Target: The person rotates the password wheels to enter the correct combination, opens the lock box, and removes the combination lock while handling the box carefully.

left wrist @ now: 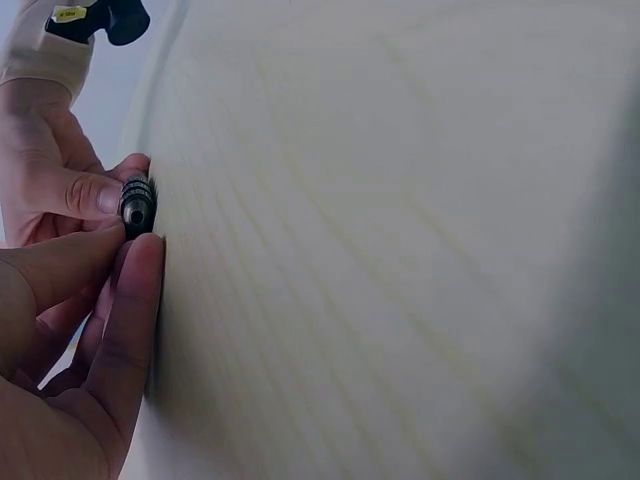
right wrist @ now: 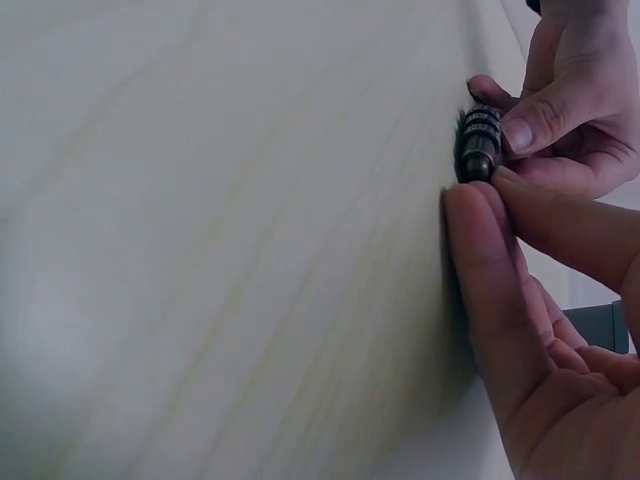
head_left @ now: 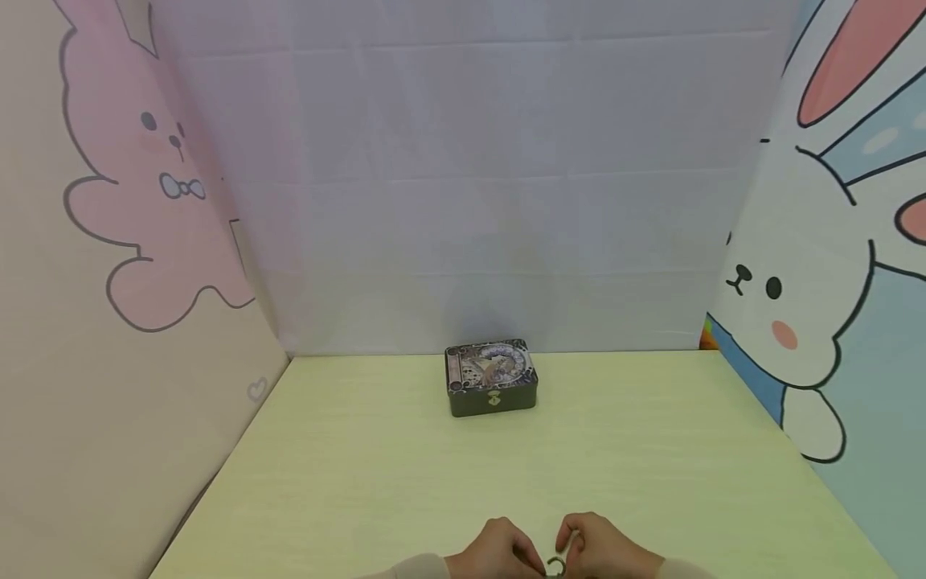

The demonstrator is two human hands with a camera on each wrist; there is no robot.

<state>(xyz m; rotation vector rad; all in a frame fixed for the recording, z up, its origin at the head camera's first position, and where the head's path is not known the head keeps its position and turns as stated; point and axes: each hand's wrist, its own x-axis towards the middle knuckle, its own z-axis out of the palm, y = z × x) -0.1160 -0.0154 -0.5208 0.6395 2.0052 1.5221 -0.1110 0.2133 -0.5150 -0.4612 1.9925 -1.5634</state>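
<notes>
A small dark combination padlock (left wrist: pixel 137 205) with numbered dial rings is held between my two hands, low over the table. In the head view its curved shackle (head_left: pixel 557 561) shows at the bottom edge. My left hand (head_left: pixel 499 551) pinches one end of the lock between thumb and finger. From the other side, my right hand (head_left: pixel 604 547) grips it with thumb and fingertips. The right wrist view shows the dials of the padlock (right wrist: pixel 482 138) side-on. The digits are too small to read.
Further back on the pale table (head_left: pixel 347 466) sits a dark tin box (head_left: pixel 492 378) with a printed lid and a gold-coloured front clasp. White cloth (head_left: pixel 470 201) hangs behind the table, and rabbit-printed cloths flank it on both sides.
</notes>
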